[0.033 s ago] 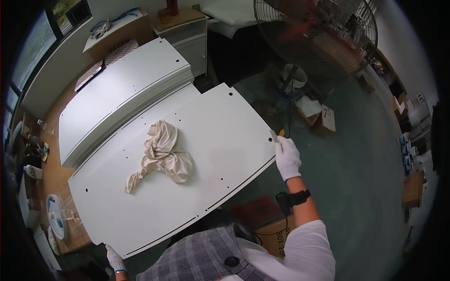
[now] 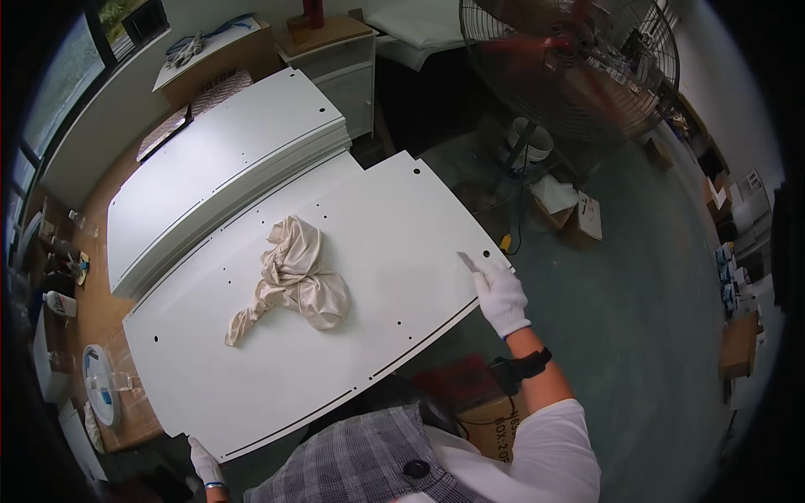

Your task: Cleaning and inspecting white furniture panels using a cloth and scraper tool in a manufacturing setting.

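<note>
two gloved hands hold the white panel (image 2: 335, 285) lying flat beside the panel stack (image 2: 226, 168), right hand (image 2: 501, 295) pinching its far corner, left hand (image 2: 204, 461) curled on its near corner, crumpled rag (image 2: 293, 277) mid-panel; looks like lifting or repositioning, needing even hold.

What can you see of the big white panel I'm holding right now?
The white panel is a large flat board, smooth and painted-looking, with small drilled holes and a thin dark groove along its near edge. It lies level beside a stack of similar panels. A crumpled beige cloth rests on it. The gloved right hand grips one corner, the gloved left hand the opposite one.
</note>
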